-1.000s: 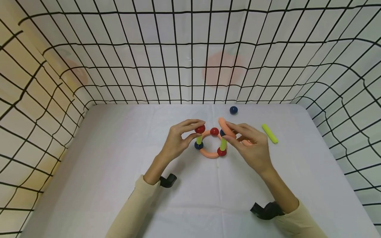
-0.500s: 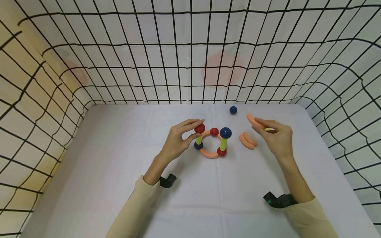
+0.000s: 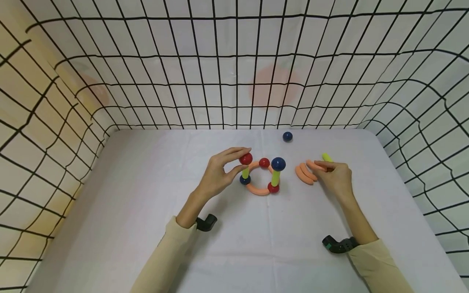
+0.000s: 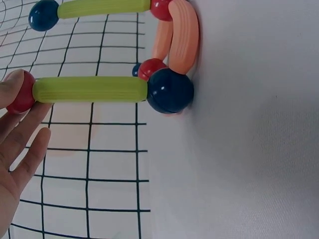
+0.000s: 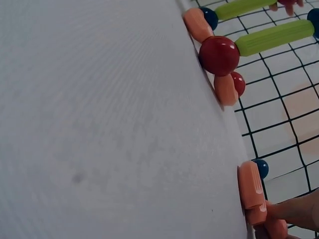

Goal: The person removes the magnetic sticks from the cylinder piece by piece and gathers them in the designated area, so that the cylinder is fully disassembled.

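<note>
My left hand (image 3: 218, 173) pinches a red ball (image 3: 246, 158) on top of an upright green rod (image 4: 92, 89). That rod rises from a dark blue ball (image 4: 170, 90) in a ring of orange curved pieces (image 3: 257, 191) and balls lying on the table. A second green rod (image 3: 275, 178) stands on the ring's front red ball (image 3: 273, 187), capped by a dark blue ball (image 3: 278, 164). Off to the right, my right hand (image 3: 338, 180) pinches an orange curved piece (image 3: 314, 165) low over the table, close beside two similar curved pieces (image 3: 303, 174).
A loose dark blue ball (image 3: 287, 136) lies near the table's back edge. Behind the right hand, a loose green rod (image 3: 327, 157) is partly hidden. Black wire mesh (image 3: 234, 69) surrounds the white-covered table (image 3: 234, 252) at the back and sides.
My right hand has carried the orange curved piece from beside the ring's raised blue ball out to the right and down by the two others. The left hand has stayed in place.
</note>
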Demonstrator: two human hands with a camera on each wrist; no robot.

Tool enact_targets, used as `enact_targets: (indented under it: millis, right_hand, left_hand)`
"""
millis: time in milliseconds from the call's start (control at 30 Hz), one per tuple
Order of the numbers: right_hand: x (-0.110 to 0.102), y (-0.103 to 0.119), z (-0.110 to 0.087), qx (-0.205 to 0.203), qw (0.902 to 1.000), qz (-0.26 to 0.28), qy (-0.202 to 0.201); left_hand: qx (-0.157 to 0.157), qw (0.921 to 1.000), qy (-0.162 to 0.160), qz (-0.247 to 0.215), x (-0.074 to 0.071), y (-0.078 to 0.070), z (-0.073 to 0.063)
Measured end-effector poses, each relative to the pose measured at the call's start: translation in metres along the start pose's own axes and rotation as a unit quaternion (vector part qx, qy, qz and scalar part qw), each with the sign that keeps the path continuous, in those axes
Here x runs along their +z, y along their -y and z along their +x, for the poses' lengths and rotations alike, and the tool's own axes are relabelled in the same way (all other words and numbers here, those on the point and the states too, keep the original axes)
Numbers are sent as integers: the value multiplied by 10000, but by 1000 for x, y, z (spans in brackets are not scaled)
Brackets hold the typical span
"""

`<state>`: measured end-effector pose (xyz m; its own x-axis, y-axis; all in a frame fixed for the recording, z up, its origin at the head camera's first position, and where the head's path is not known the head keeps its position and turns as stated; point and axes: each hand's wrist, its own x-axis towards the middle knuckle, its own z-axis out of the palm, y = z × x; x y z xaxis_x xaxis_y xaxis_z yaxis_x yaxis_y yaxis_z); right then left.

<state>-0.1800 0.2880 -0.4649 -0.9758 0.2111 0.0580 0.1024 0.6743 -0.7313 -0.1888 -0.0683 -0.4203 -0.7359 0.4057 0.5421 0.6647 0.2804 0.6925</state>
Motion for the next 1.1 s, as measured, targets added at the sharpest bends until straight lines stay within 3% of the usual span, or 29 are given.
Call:
enact_targets:
  millis: [167, 867, 967, 1100]
  right_hand:
    - [0, -3, 0, -39, 9994, -234, 247]
    - [0, -5, 2, -359, 9969, -497, 483]
    - [-1, -1, 2, -533, 9969, -479, 326]
    - [-1, 24, -4, -1050, 9941, -83, -244]
  left_hand:
    - [9, 10000, 16, -36, 1, 1, 0]
    - [-44, 9999, 66, -93, 0, 1, 0]
    - [-33, 9999, 57, -122, 1, 2, 0]
    - [-12, 10000, 18, -89, 3, 3, 0]
